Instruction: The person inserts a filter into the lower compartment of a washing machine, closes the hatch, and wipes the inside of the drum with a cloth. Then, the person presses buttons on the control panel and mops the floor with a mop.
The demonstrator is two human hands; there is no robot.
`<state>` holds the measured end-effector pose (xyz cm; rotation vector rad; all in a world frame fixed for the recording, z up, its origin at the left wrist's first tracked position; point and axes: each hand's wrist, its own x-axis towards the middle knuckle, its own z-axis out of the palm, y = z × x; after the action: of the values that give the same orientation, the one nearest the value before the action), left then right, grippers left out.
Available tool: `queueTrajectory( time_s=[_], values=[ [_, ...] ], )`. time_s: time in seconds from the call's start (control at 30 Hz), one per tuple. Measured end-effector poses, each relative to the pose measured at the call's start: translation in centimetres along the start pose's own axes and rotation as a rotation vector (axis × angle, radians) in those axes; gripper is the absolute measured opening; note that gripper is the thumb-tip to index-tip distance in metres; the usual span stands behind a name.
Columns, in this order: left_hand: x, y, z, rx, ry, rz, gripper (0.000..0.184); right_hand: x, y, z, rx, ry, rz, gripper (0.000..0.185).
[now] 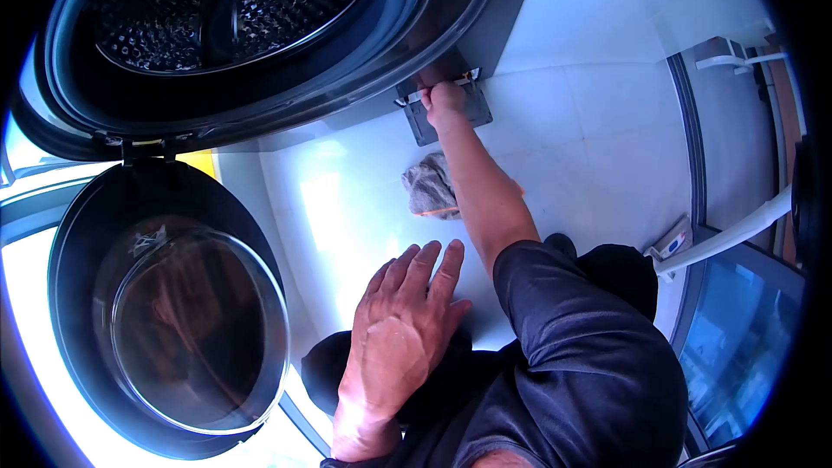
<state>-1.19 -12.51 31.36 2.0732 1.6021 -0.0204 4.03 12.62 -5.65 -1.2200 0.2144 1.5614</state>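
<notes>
My right hand (445,99) reaches to a small hatch low on the front of a washing machine (433,30). Its fingers are curled closed at the opening, and what they grip there is hidden. The dark hatch flap (477,111) hangs folded down around and below that hand. Beneath my right forearm a crumpled grey cloth (429,186) with an orange edge lies on the floor. My left hand (403,321) is held in front of my body, palm down, fingers stretched out with nothing in them.
Above, the machine's metal drum (217,26) is exposed. The round glass door (191,329) stands swung open at the left. White floor tiles (598,139) extend to the right, toward a door track (687,130) and a white metal rail (737,230).
</notes>
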Motion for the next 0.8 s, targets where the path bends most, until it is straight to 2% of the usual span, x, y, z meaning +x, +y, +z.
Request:
queueTrajectory(
  time_s=[0.03,0.1,0.13,0.17,0.23,0.37,0.47,0.53,0.67,0.73,0.8],
  values=[
    [0.0,0.0,0.0,-0.002,-0.008,0.011,0.059,-0.6,0.3,-0.2,0.001,0.003,-0.001,0.006],
    [0.0,0.1,0.1,-0.005,-0.010,0.007,0.059,0.4,1.8,-1.7,-0.402,-0.024,-0.600,0.009],
    [0.0,0.1,0.1,-0.008,-0.013,-0.001,0.058,1.5,2.3,-2.4,-0.465,0.013,-0.747,0.013],
    [-0.1,0.2,0.0,-0.011,-0.021,0.000,0.058,1.1,2.2,-2.6,-0.468,0.020,-0.744,0.013],
    [0.0,0.2,-0.1,0.010,-0.027,-0.011,0.058,-0.2,1.8,-2.1,-0.838,0.266,-1.151,0.014],
    [0.1,-0.1,-0.2,0.010,-0.022,-0.005,0.057,0.5,1.9,-2.1,-0.909,0.247,-1.061,0.015],
    [0.1,-0.3,-0.3,0.008,-0.023,-0.015,0.057,0.9,2.8,-1.9,-0.810,0.219,-1.162,0.018],
    [0.1,-0.4,-0.2,-0.013,-0.032,-0.007,0.057,0.2,3.5,-1.5,-0.573,0.123,-0.956,0.022],
    [0.0,-0.9,0.2,-0.030,-0.018,-0.032,0.057,3.1,5.5,-1.2,-0.455,0.116,-1.005,0.027],
    [0.0,-1.0,0.2,-0.022,-0.017,-0.045,0.057,2.0,5.3,-0.4,-0.060,-0.106,-0.841,0.032],
    [0.2,-1.1,0.0,-0.032,-0.016,-0.050,0.056,3.4,5.3,-1.0,-0.147,-0.097,-0.886,0.033]
  ],
)
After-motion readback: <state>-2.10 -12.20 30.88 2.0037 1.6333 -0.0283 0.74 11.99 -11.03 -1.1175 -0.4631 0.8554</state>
